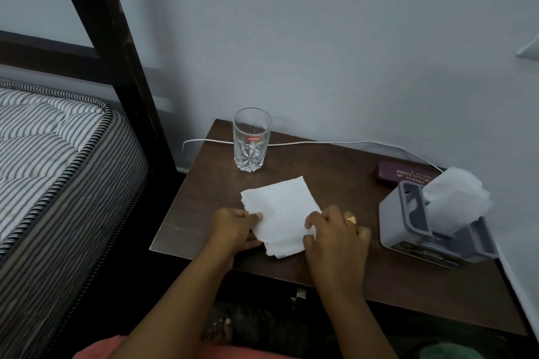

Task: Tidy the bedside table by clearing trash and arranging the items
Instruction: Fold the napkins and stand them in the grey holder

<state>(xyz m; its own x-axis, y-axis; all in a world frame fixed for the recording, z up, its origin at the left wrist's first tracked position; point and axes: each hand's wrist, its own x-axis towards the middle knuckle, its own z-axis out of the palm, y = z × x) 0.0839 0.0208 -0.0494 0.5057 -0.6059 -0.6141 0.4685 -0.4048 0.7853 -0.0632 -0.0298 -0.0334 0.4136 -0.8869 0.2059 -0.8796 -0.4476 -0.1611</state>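
Fingers [256, 216] of the left hand [233, 227] pinched the left edge of the folded white paper tissue [280, 207]; those of the right hand [335, 234] curled onto its right edge, gripping it. The tissue lay near the front of the dark brown wooden counter [320, 175]. The maroon spectacle case [389, 173] was partly concealed behind the grey plastic tissue holder [415, 224]. The white cable [320, 142] passed behind the clear cut-glass tumbler [252, 140], its right end obscured.
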